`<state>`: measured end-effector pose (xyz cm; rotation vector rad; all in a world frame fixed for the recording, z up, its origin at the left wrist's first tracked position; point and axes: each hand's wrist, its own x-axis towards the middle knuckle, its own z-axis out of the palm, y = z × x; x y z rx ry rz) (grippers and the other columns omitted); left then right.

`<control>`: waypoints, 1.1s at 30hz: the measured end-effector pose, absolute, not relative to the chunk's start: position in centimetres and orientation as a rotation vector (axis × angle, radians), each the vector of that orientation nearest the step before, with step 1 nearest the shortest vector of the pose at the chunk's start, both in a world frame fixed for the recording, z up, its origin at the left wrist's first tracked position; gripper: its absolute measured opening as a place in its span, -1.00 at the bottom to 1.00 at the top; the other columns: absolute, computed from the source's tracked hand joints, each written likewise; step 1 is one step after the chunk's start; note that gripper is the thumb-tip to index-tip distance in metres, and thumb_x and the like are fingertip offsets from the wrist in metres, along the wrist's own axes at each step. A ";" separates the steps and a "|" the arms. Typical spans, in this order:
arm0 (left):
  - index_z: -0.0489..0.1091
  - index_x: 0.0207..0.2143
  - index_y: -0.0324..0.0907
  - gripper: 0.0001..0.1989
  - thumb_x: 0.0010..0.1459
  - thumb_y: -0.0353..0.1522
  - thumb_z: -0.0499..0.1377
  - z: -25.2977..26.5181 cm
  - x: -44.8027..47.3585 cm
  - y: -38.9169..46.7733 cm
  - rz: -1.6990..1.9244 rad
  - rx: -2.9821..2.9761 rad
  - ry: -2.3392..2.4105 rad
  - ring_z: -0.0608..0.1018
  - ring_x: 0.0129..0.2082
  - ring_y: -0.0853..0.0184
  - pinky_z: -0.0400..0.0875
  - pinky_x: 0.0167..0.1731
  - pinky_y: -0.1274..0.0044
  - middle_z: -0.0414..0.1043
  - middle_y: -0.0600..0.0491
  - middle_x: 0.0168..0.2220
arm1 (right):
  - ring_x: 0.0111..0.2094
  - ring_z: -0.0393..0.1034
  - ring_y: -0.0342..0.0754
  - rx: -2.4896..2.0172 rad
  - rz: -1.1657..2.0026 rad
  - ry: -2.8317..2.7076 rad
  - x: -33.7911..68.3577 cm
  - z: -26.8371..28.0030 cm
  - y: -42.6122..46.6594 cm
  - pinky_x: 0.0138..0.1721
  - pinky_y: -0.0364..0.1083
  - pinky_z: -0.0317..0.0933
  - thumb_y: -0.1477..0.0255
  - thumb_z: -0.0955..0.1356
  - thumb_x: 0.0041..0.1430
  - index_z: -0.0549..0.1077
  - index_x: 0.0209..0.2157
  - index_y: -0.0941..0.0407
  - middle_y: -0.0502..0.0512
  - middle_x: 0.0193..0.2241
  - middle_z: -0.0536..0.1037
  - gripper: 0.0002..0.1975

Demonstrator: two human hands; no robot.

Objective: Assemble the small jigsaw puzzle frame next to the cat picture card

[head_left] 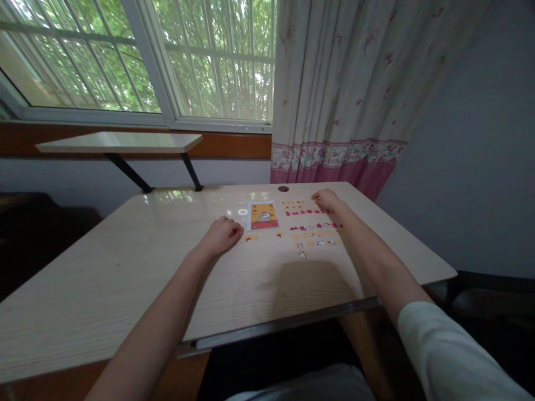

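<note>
My left hand (pixel 225 233) rests on the table just left of a picture card (pixel 264 216), its fingers curled together. Whatever they may hold is too small to make out. The card shows a white animal on yellow and red. A few yellow puzzle pieces (pixel 251 238) lie by my left fingertips. My right hand (pixel 328 199) reaches to the far right, fingers pinched low over the table at the end of a short row of orange-yellow pieces (pixel 294 203). Its fingertips are too small to show what is between them. Red pieces (pixel 307 212) lie in a line below that hand.
Nearer me are mixed red and white pieces (pixel 313 227), yellow pieces (pixel 309 243) and a lone white piece (pixel 302 255). A small white ring (pixel 243 211) lies left of the card. A raised shelf (pixel 125 142) stands at the back left. A cable hole (pixel 283 189) pierces the table (pixel 137 267).
</note>
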<state>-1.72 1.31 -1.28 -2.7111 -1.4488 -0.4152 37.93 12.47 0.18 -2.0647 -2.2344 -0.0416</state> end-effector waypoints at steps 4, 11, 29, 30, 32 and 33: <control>0.49 -0.40 -0.20 -0.73 0.14 -0.33 0.01 -1.2 -1.7 1.3 -0.411 -2.715 -1.437 0.40 -0.38 0.25 0.24 -0.30 0.46 0.49 -0.05 -0.44 | -0.19 0.42 -0.03 -2.103 0.006 -2.255 37.5 0.1 12.8 -0.14 -0.15 0.20 0.45 0.32 0.10 0.53 -0.12 0.04 0.11 -0.21 0.58 -0.71; 0.49 -0.40 -0.20 -0.74 0.12 -0.34 0.02 -1.3 -1.7 1.3 -0.413 -2.715 -1.427 0.38 -0.37 0.25 0.23 -0.30 0.46 0.48 -0.04 -0.43 | -0.38 0.43 -0.11 -2.095 0.099 -2.247 37.2 -0.2 13.2 -0.32 -0.20 0.21 0.48 0.30 0.11 0.51 -0.11 0.11 0.11 -0.35 0.60 -0.70; 0.52 -0.39 -0.20 -0.81 0.08 -0.33 0.13 -0.7 0.7 -0.2 -0.916 -2.923 -1.474 0.46 -0.34 0.28 0.29 -0.26 0.49 0.52 -0.01 -0.39 | -0.44 0.36 -0.18 -1.131 0.838 -1.915 26.5 -0.2 3.5 -0.36 -0.16 0.22 0.45 0.40 -0.04 0.50 -0.38 0.17 0.06 -0.45 0.53 -0.87; 0.52 -0.39 -0.20 -0.82 0.08 -0.33 0.13 -0.7 1.0 -0.5 -0.962 -2.955 -1.471 0.47 -0.33 0.29 0.30 -0.26 0.49 0.53 -0.01 -0.39 | -0.47 0.34 -0.19 -1.096 0.912 -1.889 25.5 -0.5 2.8 -0.39 -0.17 0.21 0.43 0.41 -0.05 0.50 -0.39 0.17 0.03 -0.48 0.52 -0.86; 0.52 -0.39 -0.18 -0.83 0.07 -0.35 0.13 -0.7 1.6 -0.8 -1.029 -3.022 -1.465 0.48 -0.32 0.29 0.32 -0.25 0.50 0.53 0.00 -0.38 | -0.54 0.28 -0.21 -1.061 1.032 -1.853 24.1 -1.1 1.6 -0.46 -0.19 0.16 0.38 0.42 -0.07 0.49 -0.40 0.18 -0.02 -0.56 0.46 -0.83; 0.52 -0.39 -0.18 -0.83 0.06 -0.34 0.14 -0.7 1.8 -0.9 -1.066 -3.045 -1.470 0.48 -0.32 0.30 0.32 -0.26 0.50 0.53 0.01 -0.37 | -0.56 0.25 -0.22 -1.044 1.073 -1.844 23.5 -1.3 1.2 -0.48 -0.19 0.14 0.36 0.43 -0.08 0.49 -0.41 0.18 -0.04 -0.58 0.44 -0.81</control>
